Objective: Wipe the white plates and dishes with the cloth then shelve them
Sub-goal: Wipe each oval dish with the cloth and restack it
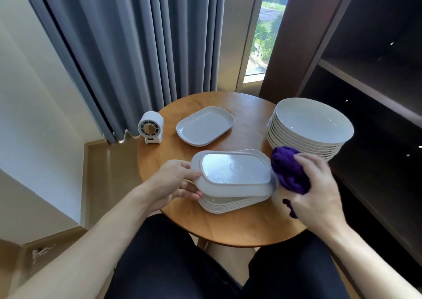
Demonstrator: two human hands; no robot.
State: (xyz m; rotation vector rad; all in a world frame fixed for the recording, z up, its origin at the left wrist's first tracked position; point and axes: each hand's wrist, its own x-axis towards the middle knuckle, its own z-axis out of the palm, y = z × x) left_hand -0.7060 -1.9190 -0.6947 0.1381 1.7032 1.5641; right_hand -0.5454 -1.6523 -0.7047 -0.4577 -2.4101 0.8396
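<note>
On the near half of the round wooden table (239, 228), the person's left hand (175, 182) grips the left end of a white rectangular dish (233, 173), turned bottom-up just above the stack of matching dishes (228, 204), presumably so its underside can be wiped. The right hand (319, 189) is clenched around a bunched purple cloth (288, 168), pressed against the dish's right end. Farther back, two rectangular dishes (205, 125) lie face-up apart from the stack, probably the ones already wiped. A stack of round white plates (308, 127) waits at the right edge, next to the dark shelving (365, 88) where everything is meant to go. A small white fan (150, 127) stands at the far left.
</note>
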